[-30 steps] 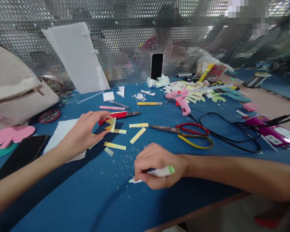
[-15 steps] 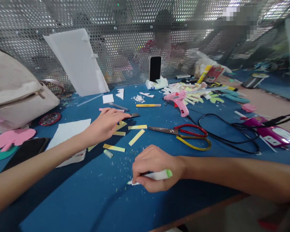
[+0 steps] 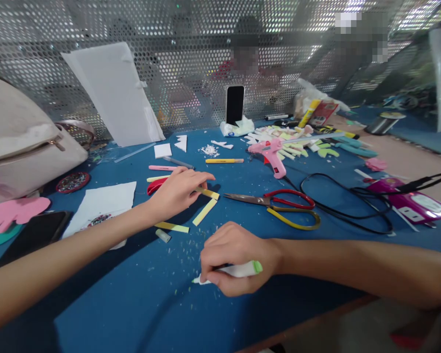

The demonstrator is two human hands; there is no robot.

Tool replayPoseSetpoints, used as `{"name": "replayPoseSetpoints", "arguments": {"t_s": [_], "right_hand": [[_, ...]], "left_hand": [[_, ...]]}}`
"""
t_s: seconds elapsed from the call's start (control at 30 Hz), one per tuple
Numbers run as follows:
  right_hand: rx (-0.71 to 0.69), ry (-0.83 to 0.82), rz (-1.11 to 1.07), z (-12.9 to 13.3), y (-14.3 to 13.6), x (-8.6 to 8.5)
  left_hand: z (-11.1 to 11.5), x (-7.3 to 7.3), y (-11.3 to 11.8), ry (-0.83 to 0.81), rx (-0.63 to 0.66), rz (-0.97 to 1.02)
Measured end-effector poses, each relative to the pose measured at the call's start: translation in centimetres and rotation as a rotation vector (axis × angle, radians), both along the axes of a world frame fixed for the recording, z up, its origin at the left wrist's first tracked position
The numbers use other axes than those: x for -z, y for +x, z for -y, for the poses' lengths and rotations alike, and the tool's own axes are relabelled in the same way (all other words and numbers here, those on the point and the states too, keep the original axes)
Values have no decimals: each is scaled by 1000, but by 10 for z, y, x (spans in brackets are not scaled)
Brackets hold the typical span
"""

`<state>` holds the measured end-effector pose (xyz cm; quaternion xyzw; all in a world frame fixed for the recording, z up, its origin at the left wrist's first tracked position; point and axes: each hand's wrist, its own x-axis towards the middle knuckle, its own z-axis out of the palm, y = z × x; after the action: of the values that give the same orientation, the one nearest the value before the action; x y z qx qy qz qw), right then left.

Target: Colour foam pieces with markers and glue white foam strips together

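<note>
My right hand (image 3: 238,260) is closed round a white marker with a green end (image 3: 244,269), its green tip pointing down-left at the blue table. My left hand (image 3: 180,192) reaches over several pale yellow strips, its index finger stretched out. One yellow strip (image 3: 210,193) sticks out from under its thumb and fingers, seemingly pinched there. Another yellow strip (image 3: 205,212) and a third strip (image 3: 175,227) lie closer to me. A red handle (image 3: 155,186) shows left of the left hand, the rest hidden beneath it. A small pale cap (image 3: 163,236) lies close by.
Scissors (image 3: 279,203) lie right of the strips, beyond them a pink glue gun (image 3: 274,149) with a black cord (image 3: 338,208). A yellow marker (image 3: 224,161), a phone (image 3: 235,105), a white paper (image 3: 106,198) and a bag (image 3: 33,142) stand or lie around. Green specks dot the table.
My left hand has shifted right off the red-handled cutter onto a yellow strip, which has turned slightly. My right hand with the marker has hardly moved.
</note>
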<state>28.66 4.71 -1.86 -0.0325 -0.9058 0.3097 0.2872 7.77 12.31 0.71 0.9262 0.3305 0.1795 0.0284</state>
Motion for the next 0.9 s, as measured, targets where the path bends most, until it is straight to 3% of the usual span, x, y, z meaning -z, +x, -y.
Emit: {"name": "replayPoseSetpoints", "arguments": {"t_s": [0.23,0.37,0.43,0.6,0.83,0.9], "right_hand": [[-86,-213,-94,-5,3,-3],[-29,-418,-261,-6,4,-2],[45,-529,-352,-6,3,-1],[174,-687,-382,-8,-1,-4],[94,-618,-126,-7,-3,-11],[67,-609,-19,-6,-4,-12]], "left_hand": [[43,-19,-34,42,52,3],[78,-21,-52,46,94,-20],[93,-18,-56,11,62,-17],[123,-4,-48,-99,161,46],[166,12,-29,277,191,22],[178,19,-30,299,112,31]]}}
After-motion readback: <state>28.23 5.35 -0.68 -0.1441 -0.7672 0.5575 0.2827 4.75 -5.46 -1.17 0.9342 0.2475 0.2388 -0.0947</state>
